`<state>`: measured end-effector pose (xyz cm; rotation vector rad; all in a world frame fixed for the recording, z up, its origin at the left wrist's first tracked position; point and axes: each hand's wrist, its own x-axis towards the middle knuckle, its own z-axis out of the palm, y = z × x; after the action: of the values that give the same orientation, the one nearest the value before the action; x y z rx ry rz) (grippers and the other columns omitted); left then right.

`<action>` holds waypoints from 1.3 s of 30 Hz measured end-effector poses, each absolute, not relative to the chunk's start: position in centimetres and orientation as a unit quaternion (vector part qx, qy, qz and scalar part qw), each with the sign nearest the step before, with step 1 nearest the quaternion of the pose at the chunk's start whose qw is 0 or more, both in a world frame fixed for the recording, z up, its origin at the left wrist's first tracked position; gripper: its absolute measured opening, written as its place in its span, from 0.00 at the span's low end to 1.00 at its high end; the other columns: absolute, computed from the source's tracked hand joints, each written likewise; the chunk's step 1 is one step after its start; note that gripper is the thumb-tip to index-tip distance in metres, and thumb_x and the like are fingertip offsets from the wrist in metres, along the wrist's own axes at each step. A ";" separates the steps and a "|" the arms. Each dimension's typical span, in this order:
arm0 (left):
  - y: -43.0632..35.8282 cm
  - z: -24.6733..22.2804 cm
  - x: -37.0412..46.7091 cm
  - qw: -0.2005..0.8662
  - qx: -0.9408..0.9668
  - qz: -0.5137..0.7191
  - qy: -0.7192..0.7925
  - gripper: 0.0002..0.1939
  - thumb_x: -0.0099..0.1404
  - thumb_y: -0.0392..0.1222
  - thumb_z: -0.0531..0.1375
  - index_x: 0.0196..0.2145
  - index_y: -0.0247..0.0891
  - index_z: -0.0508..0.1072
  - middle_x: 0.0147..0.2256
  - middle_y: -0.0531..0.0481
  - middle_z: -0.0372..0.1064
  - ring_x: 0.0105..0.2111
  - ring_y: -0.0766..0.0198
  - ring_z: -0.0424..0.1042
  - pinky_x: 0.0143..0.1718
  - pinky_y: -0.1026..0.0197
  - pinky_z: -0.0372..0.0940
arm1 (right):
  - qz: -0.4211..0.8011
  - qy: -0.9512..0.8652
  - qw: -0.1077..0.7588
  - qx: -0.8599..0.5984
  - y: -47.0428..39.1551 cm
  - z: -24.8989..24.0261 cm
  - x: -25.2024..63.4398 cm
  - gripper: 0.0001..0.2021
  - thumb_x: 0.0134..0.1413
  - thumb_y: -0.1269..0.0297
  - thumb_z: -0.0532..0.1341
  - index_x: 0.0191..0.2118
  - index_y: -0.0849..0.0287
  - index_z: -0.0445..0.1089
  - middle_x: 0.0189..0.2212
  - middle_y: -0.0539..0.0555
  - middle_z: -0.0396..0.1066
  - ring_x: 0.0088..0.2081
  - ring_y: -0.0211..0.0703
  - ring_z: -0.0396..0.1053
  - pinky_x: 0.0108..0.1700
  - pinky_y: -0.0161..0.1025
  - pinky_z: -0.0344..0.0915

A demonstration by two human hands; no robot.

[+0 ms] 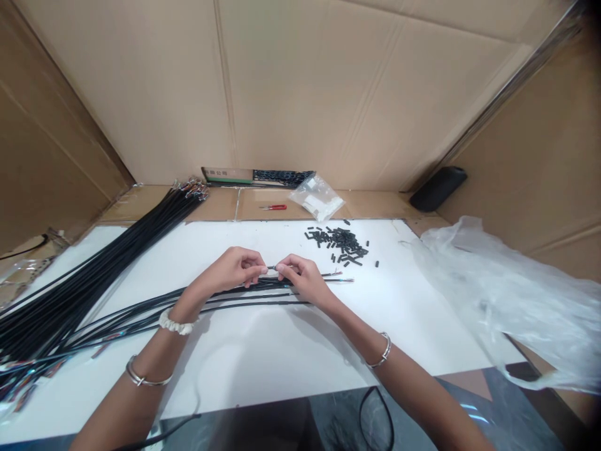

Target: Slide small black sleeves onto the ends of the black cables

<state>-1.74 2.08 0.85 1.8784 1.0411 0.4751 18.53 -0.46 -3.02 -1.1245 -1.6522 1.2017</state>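
Note:
Near the middle of the white work surface (pixel 263 357), my left hand (pixel 241 268) pinches a thin black cable just left of its end. My right hand (pixel 300 274) is closed on the tip of that cable, a short distance away; its fingers hide what sits there. Several black cables (pixel 188 297) run from the left and pass under both hands, with thin wires showing at some ends. A pile of short black tube pieces (pixel 342 241) lies behind and to the right of my right hand.
A thick bundle of black cables (pixel 113 257) lies at the left. Along the back are a red-handled tool (pixel 276 207), a clear bag (pixel 317 197) and a black roll (pixel 437 188). Crumpled plastic sheeting (pixel 516 300) covers the right side. Cardboard walls (pixel 300 88) enclose the surface.

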 end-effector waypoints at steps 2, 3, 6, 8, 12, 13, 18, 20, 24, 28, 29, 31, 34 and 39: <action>2.0 0.8 -1.5 0.451 0.761 0.203 0.420 0.14 0.62 0.48 0.57 0.28 0.33 0.72 0.17 0.54 0.65 0.17 0.70 0.62 0.20 0.69 0.57 | 0.480 -0.644 0.398 -0.444 -0.5 -3.0 18.5 0.13 0.57 0.56 0.56 0.31 0.60 0.67 0.25 0.50 0.69 0.23 0.33 0.58 0.26 0.33 0.55; 2.0 0.8 -1.4 0.448 0.763 0.207 0.418 0.14 0.62 0.48 0.57 0.28 0.33 0.72 0.17 0.54 0.64 0.18 0.70 0.62 0.21 0.69 0.57 | 0.485 -0.640 0.399 -0.443 -0.5 -2.9 18.6 0.13 0.57 0.55 0.57 0.31 0.60 0.67 0.25 0.50 0.69 0.23 0.33 0.58 0.26 0.33 0.55; 2.0 0.6 -1.2 0.432 0.770 0.218 0.415 0.13 0.62 0.46 0.56 0.27 0.33 0.71 0.19 0.54 0.64 0.20 0.70 0.62 0.23 0.69 0.58 | 0.502 -0.630 0.403 -0.434 -0.4 -2.8 18.6 0.13 0.56 0.55 0.57 0.30 0.61 0.67 0.24 0.50 0.69 0.23 0.33 0.59 0.27 0.32 0.55; 1.9 0.4 -1.1 0.408 0.780 0.230 0.416 0.12 0.62 0.44 0.56 0.27 0.33 0.70 0.21 0.54 0.64 0.22 0.70 0.62 0.25 0.68 0.58 | 0.520 -0.620 0.400 -0.430 -0.3 -2.8 18.7 0.13 0.55 0.54 0.58 0.29 0.60 0.66 0.24 0.50 0.68 0.22 0.33 0.58 0.25 0.32 0.54; 1.9 0.2 -0.8 0.339 0.810 0.240 0.414 0.11 0.61 0.43 0.56 0.25 0.34 0.70 0.23 0.54 0.64 0.25 0.69 0.60 0.27 0.68 0.57 | 0.571 -0.589 0.376 -0.431 0.1 -2.9 18.8 0.15 0.54 0.52 0.58 0.28 0.60 0.65 0.24 0.49 0.67 0.18 0.30 0.51 0.21 0.32 0.49; 1.9 0.2 -0.7 0.332 0.814 0.239 0.414 0.11 0.61 0.43 0.56 0.25 0.34 0.69 0.23 0.54 0.64 0.25 0.69 0.59 0.27 0.68 0.56 | 0.578 -0.588 0.370 -0.429 0.1 -2.8 18.8 0.15 0.54 0.52 0.58 0.28 0.60 0.64 0.24 0.49 0.66 0.18 0.30 0.51 0.20 0.32 0.48; 2.0 0.7 -1.2 0.391 0.792 0.239 0.403 0.13 0.62 0.47 0.55 0.28 0.34 0.71 0.23 0.53 0.65 0.25 0.68 0.61 0.26 0.68 0.57 | 0.449 -0.698 0.372 -0.416 -0.1 -1.7 19.4 0.13 0.59 0.54 0.54 0.32 0.58 0.66 0.27 0.51 0.69 0.25 0.35 0.60 0.28 0.34 0.57; 2.1 0.8 -1.4 0.436 0.774 0.221 0.402 0.14 0.62 0.49 0.56 0.28 0.34 0.71 0.21 0.53 0.65 0.22 0.68 0.61 0.23 0.68 0.56 | 0.342 -0.771 0.358 -0.401 -0.3 -1.3 19.6 0.11 0.61 0.57 0.53 0.35 0.57 0.68 0.31 0.53 0.70 0.29 0.38 0.63 0.34 0.36 0.58; 2.2 0.8 -1.5 0.498 0.742 0.199 0.401 0.15 0.61 0.50 0.57 0.28 0.34 0.70 0.20 0.53 0.65 0.20 0.70 0.60 0.21 0.69 0.55 | 0.224 -0.846 0.311 -0.370 -0.5 -1.2 20.1 0.12 0.64 0.61 0.49 0.41 0.57 0.69 0.36 0.56 0.70 0.36 0.42 0.66 0.37 0.37 0.58; 2.2 0.5 -1.4 0.479 0.754 0.212 0.396 0.14 0.61 0.49 0.57 0.27 0.34 0.70 0.20 0.54 0.65 0.21 0.70 0.60 0.22 0.69 0.55 | 0.196 -0.855 0.298 -0.376 -0.4 -1.9 20.1 0.14 0.65 0.62 0.47 0.40 0.57 0.69 0.35 0.57 0.71 0.33 0.42 0.66 0.35 0.37 0.57; 2.2 0.4 -1.3 0.469 0.760 0.217 0.394 0.14 0.61 0.48 0.57 0.27 0.34 0.70 0.20 0.54 0.64 0.21 0.70 0.60 0.23 0.68 0.55 | 0.204 -0.852 0.304 -0.375 -0.3 -2.1 20.0 0.13 0.64 0.62 0.48 0.39 0.57 0.69 0.34 0.56 0.71 0.33 0.42 0.66 0.35 0.37 0.57; 2.2 0.1 -1.2 0.445 0.774 0.227 0.390 0.14 0.61 0.48 0.56 0.27 0.34 0.70 0.22 0.54 0.64 0.23 0.69 0.60 0.24 0.68 0.55 | 0.235 -0.837 0.322 -0.375 -0.2 -2.2 19.9 0.12 0.63 0.62 0.49 0.37 0.57 0.69 0.33 0.55 0.71 0.33 0.41 0.66 0.36 0.37 0.58; 2.1 -0.1 -1.0 0.388 0.802 0.238 0.387 0.14 0.62 0.47 0.56 0.26 0.34 0.69 0.23 0.54 0.63 0.25 0.68 0.59 0.26 0.67 0.55 | 0.302 -0.802 0.344 -0.384 -0.1 -2.1 19.9 0.12 0.62 0.59 0.52 0.33 0.58 0.69 0.29 0.53 0.71 0.30 0.39 0.65 0.35 0.36 0.59; 1.8 -0.2 -0.6 0.310 0.834 0.264 0.372 0.13 0.65 0.44 0.53 0.27 0.34 0.69 0.25 0.53 0.64 0.25 0.68 0.59 0.27 0.67 0.54 | 0.437 -0.727 0.341 -0.404 -0.1 -1.5 20.0 0.14 0.60 0.55 0.53 0.31 0.59 0.69 0.26 0.51 0.71 0.23 0.35 0.58 0.28 0.34 0.56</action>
<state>-0.58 1.79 -0.16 2.2041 0.9830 0.6972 19.98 -0.09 -1.48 -1.0514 -1.8917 1.1380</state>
